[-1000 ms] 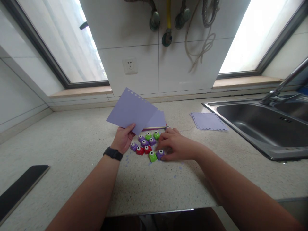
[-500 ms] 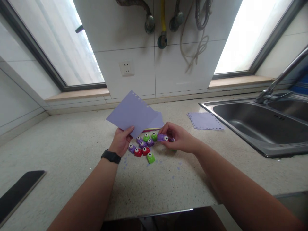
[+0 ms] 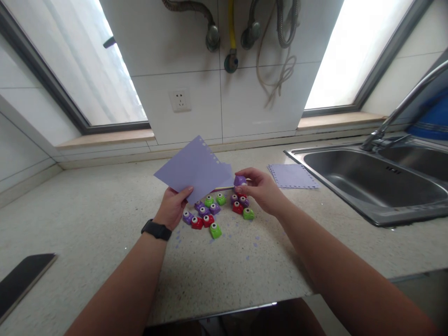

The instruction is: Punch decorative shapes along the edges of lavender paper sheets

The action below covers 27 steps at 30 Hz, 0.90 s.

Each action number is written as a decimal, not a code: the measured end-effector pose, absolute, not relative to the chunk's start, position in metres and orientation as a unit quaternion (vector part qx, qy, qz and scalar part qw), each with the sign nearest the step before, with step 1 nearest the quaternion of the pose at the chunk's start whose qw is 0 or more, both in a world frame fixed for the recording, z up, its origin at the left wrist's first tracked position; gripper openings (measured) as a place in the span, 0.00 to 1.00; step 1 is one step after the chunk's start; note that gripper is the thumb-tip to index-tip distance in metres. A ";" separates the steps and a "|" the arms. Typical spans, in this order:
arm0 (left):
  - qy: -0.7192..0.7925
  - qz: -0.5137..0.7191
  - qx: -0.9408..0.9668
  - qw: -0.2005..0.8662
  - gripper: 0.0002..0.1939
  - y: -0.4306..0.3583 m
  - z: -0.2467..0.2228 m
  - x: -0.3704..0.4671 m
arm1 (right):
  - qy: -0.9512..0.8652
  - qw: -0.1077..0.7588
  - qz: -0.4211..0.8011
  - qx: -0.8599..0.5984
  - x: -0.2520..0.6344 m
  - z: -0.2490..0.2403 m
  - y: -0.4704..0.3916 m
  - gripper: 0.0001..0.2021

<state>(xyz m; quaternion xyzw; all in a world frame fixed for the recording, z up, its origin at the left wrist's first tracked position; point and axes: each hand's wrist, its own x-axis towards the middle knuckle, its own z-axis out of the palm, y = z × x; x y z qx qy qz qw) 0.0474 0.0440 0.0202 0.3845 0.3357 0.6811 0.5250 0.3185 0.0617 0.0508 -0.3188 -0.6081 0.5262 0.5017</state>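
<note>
My left hand [image 3: 173,205] grips a purple sheet of paper [image 3: 191,170] by its near corner, thumb on top. Small cut-outs run along the sheet's upper right edge. A purple craft punch [image 3: 240,180] is held between the thumb and fingers of my right hand [image 3: 261,187], raised just right of the sheet. Below my right hand lies a small group of punches, among them a red punch [image 3: 237,207] and a green punch [image 3: 248,213]. Several more purple, green and red punches, one a green punch [image 3: 215,230], lie on the counter between my hands.
More purple paper [image 3: 227,173] lies behind the held sheet. A stack of edge-punched purple sheets [image 3: 294,176] rests beside the steel sink [image 3: 336,163]. Paper bits [image 3: 248,257] are scattered on the counter [image 3: 210,275]. A dark flat object [image 3: 24,280] lies at far left.
My right hand has lifted the purple punch up and away from the counter, uncovering the right group of punches. The held sheet has turned slightly in my left hand.
</note>
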 end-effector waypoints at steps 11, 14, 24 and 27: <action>0.346 0.655 0.427 0.519 0.29 0.044 0.017 0.046 | -0.525 0.550 0.583 -0.287 0.316 0.055 0.060 0.24; 0.353 0.647 0.443 0.511 0.30 0.045 0.015 0.044 | -0.544 0.547 0.554 -0.313 0.318 0.051 0.065 0.20; 0.382 0.625 0.473 0.489 0.25 0.044 0.016 0.042 | -0.492 0.570 0.580 -0.309 0.316 0.050 0.068 0.19; 0.398 0.617 0.475 0.485 0.24 0.043 0.017 0.042 | -0.489 0.563 0.594 -0.302 0.315 0.047 0.068 0.19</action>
